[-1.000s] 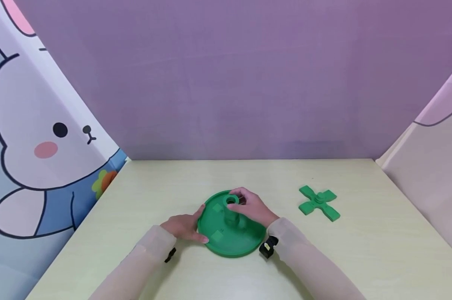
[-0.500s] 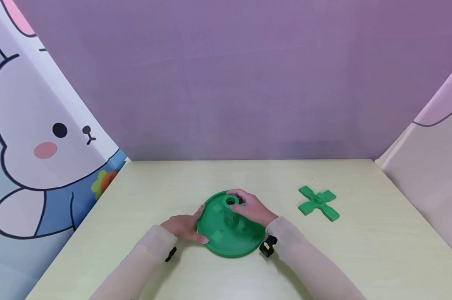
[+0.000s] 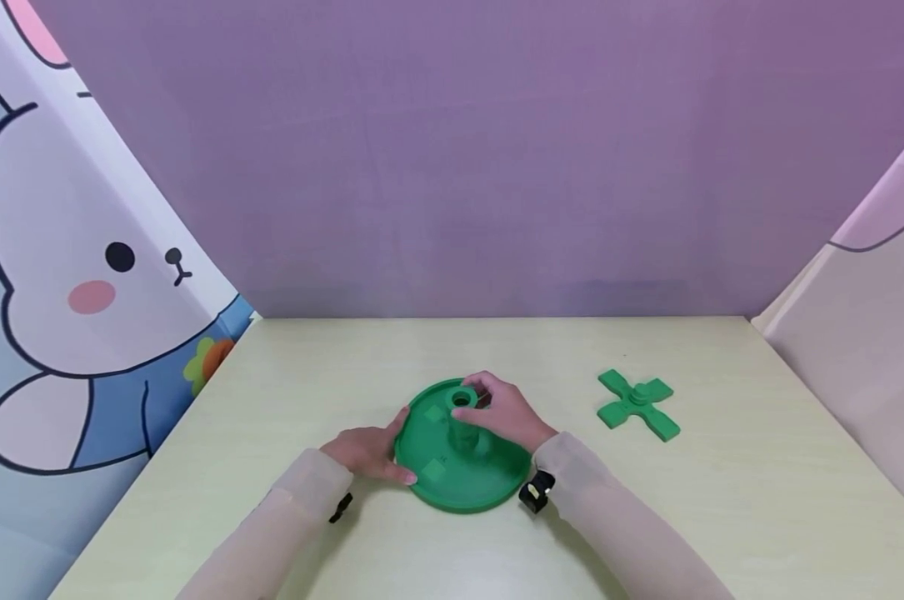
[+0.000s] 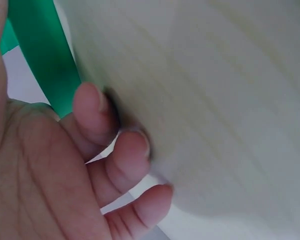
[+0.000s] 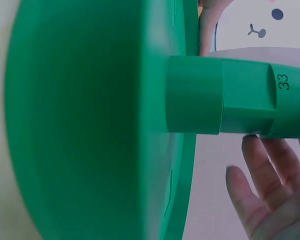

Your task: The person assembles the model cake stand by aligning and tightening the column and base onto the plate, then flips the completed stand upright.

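Note:
A green round base (image 3: 459, 492) with a raised rim lies on the table in the head view. From its middle rises a hollow green tube (image 3: 463, 435), marked "33" in the right wrist view. My right hand (image 3: 506, 415) holds the tube near its open top, thumb on the near side and fingers on the far side. At the base's left edge, my left hand (image 3: 371, 454) holds the rim between spread thumb and index finger. Its other fingers (image 4: 135, 157) curl down close to the tabletop in the left wrist view.
To the right on the pale table (image 3: 332, 358) lies a green four-armed cross piece (image 3: 637, 403) with a round knob at its centre. A purple cloth wall (image 3: 452, 167) stands behind the table, and a rabbit-print cloth (image 3: 69, 208) hangs at the left.
The fingers of my right hand have shifted slightly around the top of the tube. My left hand, the base and the cross piece stay in place.

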`<act>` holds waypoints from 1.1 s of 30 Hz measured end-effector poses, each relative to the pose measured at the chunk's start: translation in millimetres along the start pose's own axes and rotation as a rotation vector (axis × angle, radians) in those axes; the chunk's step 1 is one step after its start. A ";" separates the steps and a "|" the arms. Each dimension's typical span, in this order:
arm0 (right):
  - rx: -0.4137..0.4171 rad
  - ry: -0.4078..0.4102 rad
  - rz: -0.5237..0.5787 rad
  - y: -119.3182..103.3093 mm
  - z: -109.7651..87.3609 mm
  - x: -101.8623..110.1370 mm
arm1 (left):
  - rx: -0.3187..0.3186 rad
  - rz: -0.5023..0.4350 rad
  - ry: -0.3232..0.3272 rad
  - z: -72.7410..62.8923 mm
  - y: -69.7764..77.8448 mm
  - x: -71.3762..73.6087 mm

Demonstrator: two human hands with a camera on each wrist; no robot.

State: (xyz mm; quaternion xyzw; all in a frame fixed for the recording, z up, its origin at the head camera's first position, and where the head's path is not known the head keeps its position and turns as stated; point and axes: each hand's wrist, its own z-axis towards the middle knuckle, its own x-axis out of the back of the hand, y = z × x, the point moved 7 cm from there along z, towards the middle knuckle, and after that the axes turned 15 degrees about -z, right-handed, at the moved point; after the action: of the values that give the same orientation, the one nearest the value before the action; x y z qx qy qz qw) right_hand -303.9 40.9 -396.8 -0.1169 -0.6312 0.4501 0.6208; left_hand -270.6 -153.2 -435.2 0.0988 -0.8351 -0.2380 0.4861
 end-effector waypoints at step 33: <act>0.069 -0.068 -0.066 -4.0 -1.7 1.0 | -0.036 0.004 0.001 3.2 -1.5 -2.1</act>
State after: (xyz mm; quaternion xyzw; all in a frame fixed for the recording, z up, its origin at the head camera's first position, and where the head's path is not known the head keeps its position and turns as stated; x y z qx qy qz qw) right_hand -301.0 40.1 -393.6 -0.0591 -0.6395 0.4546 0.6172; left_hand -272.3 -152.8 -438.9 0.0884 -0.8305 -0.2521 0.4888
